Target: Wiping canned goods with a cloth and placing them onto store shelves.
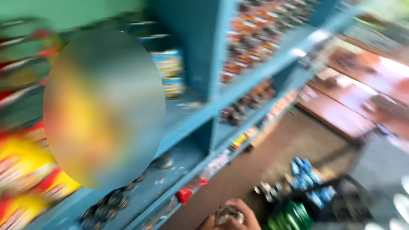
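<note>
A hand (232,215) was seen at six o'clock, at the very bottom of the blurry picture. It could not be told if it was the left or the right one. The fingers were curled around a small shiny packet (228,214), which was held tight, low down by the brown floor (272,149).

At nine o'clock from the hand, the blue shelf (187,123) was seen, with a bare patch in its lower part. Small dark packets (104,204) were lying on it near eight o'clock. Yellow and red bags (21,170) were stacked farther off at nine o'clock. At three o'clock, a dark crate (298,208) with blue packs (306,176) and green packs (292,217) was sitting.

The packet would best be held gently, not squashed, and the head kept steady so a spot on the shelf could be seen.
</note>
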